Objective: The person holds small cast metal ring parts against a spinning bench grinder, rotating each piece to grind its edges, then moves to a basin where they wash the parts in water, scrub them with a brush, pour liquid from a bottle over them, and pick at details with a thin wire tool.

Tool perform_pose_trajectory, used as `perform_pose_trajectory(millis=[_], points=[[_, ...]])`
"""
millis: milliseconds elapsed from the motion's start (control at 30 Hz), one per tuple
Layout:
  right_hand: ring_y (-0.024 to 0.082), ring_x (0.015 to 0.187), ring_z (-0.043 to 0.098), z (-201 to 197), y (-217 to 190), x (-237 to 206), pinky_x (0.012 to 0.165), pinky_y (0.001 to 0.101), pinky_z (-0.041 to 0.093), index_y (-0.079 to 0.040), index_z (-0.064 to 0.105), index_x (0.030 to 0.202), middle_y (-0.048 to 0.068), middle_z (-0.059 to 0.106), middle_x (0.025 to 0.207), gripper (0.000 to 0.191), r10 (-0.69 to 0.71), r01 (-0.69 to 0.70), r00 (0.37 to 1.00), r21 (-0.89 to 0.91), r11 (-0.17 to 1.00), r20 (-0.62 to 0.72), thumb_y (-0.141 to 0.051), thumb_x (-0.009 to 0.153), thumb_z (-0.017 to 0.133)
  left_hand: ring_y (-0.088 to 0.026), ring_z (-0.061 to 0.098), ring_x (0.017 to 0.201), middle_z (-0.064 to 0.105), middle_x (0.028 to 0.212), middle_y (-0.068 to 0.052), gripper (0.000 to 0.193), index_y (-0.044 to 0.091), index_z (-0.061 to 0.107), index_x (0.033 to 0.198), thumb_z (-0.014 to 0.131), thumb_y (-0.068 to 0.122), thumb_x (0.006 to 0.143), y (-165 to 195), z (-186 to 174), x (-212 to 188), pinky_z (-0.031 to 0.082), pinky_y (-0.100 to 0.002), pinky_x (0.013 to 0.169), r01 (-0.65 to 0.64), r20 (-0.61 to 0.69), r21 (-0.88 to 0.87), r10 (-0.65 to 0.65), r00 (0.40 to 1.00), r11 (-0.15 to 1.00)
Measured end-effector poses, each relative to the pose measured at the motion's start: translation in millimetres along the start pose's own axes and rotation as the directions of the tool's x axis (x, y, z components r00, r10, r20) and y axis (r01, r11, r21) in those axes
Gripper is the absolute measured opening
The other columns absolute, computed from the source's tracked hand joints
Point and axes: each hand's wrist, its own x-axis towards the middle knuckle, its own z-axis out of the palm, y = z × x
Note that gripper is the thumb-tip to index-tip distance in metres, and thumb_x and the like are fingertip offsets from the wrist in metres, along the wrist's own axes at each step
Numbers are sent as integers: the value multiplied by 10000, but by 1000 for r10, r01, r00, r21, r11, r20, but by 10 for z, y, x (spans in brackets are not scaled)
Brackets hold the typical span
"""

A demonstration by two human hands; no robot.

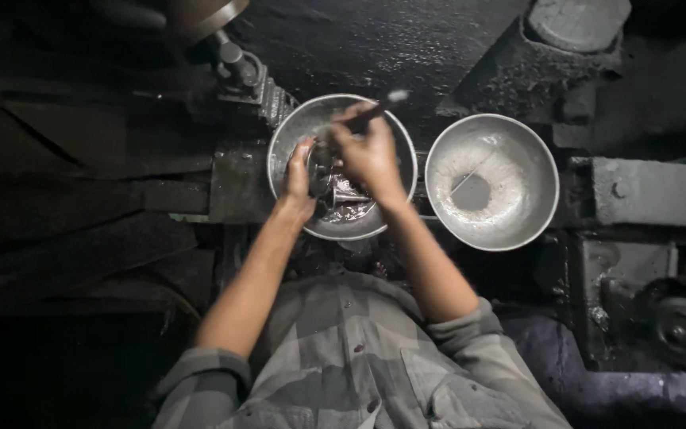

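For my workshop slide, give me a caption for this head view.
Left hand steadies a small metal piece in a metal bowl; right hand works a thin stick.

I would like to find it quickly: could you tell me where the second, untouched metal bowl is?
In the head view, the second bowl sits right of centre, beside the bowl under both hands, just beyond the right hand.

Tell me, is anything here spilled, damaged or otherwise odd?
Nothing looks spilled or broken. The left hand steadies a small shiny metal piece in the left metal bowl, and the right hand works a brush-like tool over it. The right metal bowl shows whitish residue around a dark puddle.
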Motion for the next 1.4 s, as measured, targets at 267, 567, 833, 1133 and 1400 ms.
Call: perform_pose_trajectory(millis=[267, 567, 833, 1133, 1400], points=[[251, 1058, 692, -419, 126, -383, 882, 394, 595, -58, 530, 949, 166, 690, 1064, 200, -20, 32, 983, -66, 997, 183, 109, 885, 619, -254, 730, 967, 703, 1205, -134, 576, 122, 612, 1270, 388, 524, 925, 265, -65, 59, 646, -435, 858, 47, 190, -219, -5, 982, 975], [184, 915, 671, -478, -240, 257, 820, 316, 545, -40, 647, 979, 28, 685, 909, 236, -75, 286, 780, -249, 925, 621, 103, 793, 667, -231, 695, 959, 687, 1123, -111, 393, 32, 594, 1302, 462, 363, 1136, -157, -91, 122, 602, -386, 827, 164, 286, -293, -77, 955, 942], [234, 935, 640, -275, -424, 214, 796, 370, 531, 24, 619, 1042, 121, 657, 965, 499, -276, 511, 568, -70, 857, 776, 98, 552, 677, -268, 724, 954, 709, 1140, -126, 414, 57, 593, 1313, 427, 372, 1101, -23, -98, -60, 622, -445, 790, 309, 352, -298, -198, 915, 903], [209, 994, 635, -416, -128, 347, 837, 371, 523, 1, 636, 1094, 96, 671, 1021, 464, -69, 355, 603, -190, 915, 795, 83, 639, 680, -329, 715, 1004, 711, 1141, -173, 498, 31, 637, 1309, 395, 391, 1063, -113, -133, -174, 631, -500, 867, 297, 293, -295, -210, 933, 908], [181, 971, 653, -397, -290, 358, 827, 346, 541, -20, 647, 1020, 78, 690, 967, 337, 15, 239, 572, -184, 953, 820, 97, 708, 601, -340, 734, 1022, 698, 1151, -156, 409, 76, 599, 1213, 376, 394, 1086, -143, -130, -205, 633, -570, 874, 338, 337, -399, -206, 919, 852]])
